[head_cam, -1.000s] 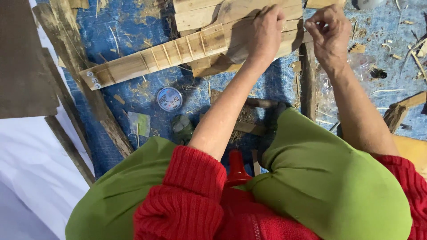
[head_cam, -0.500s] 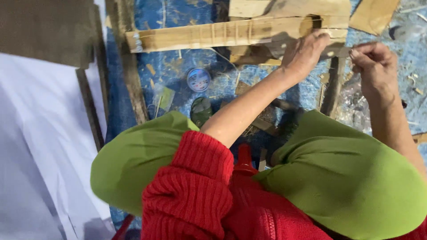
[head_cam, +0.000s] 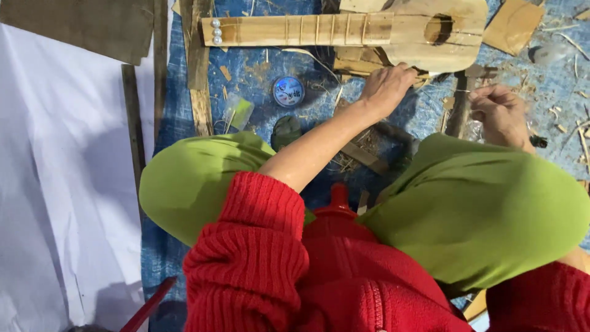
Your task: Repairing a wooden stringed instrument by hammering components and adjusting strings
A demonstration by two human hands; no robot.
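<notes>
Two hands at work over a small wooden guitar-shaped instrument (head_cam: 369, 31) lying on the blue floor mat (head_cam: 258, 67). Body, neck, frets and white pegs are in place; no strings visible on the neck (stringing appears outstanding). Left hand (head_cam: 387, 86) rests curled at the body's lower edge; right hand (head_cam: 501, 110) pinches a thin line. Round spool (head_cam: 287, 91) lies nearby.

Bare matt wood guitar (head_cam: 369, 31); blue worn tarp (head_cam: 258, 67); ribbed red knit sleeve (head_cam: 252, 246).
</notes>
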